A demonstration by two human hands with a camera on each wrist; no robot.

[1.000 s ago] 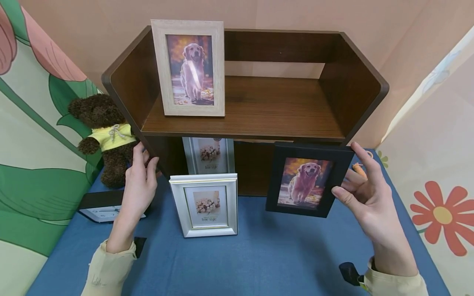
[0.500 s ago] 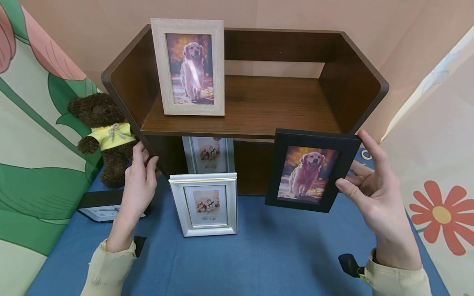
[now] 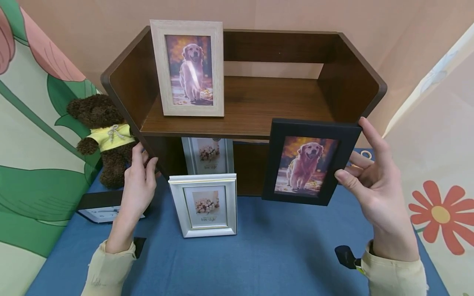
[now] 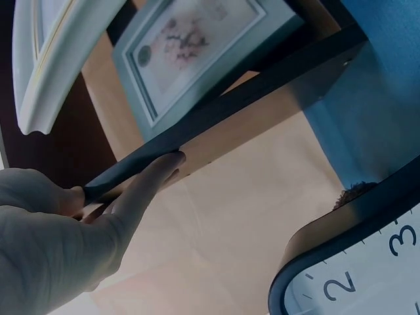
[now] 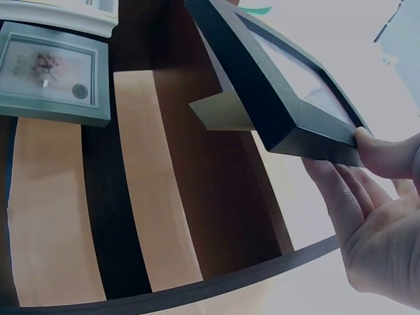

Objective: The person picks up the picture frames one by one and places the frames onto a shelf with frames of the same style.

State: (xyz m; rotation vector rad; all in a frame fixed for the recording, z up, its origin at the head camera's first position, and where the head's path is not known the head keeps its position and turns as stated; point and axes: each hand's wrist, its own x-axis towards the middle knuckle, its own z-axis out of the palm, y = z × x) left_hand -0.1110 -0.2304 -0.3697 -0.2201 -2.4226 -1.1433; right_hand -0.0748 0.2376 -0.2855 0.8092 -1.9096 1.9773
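My right hand (image 3: 381,193) holds a black picture frame (image 3: 268,164) by its right edge, thumb on the front and fingers behind. The frame, with a dog photo, is in the air before the wooden shelf (image 3: 281,102); its back stand sticks out in the right wrist view. My left hand (image 3: 138,185) grips the shelf's left side panel (image 4: 249,98) by its front edge, between thumb and fingers. A whitish picture frame (image 3: 218,74) stands on the upper board. Below are a silver picture frame (image 3: 233,205) on the blue cloth and a blue-grey picture frame (image 3: 230,158) inside the shelf.
Left of the shelf sits a brown teddy bear (image 3: 111,137) in a yellow top. A black-rimmed clock (image 3: 100,201) lies near my left wrist; its numbers show in the left wrist view. Patterned walls flank the blue-covered table (image 3: 259,263). A small ring (image 3: 366,154) is behind my right hand.
My right hand has raised the black picture frame, from in front of the lower compartment to overlapping the upper board's edge in the head view. The left hand has stayed on the shelf.
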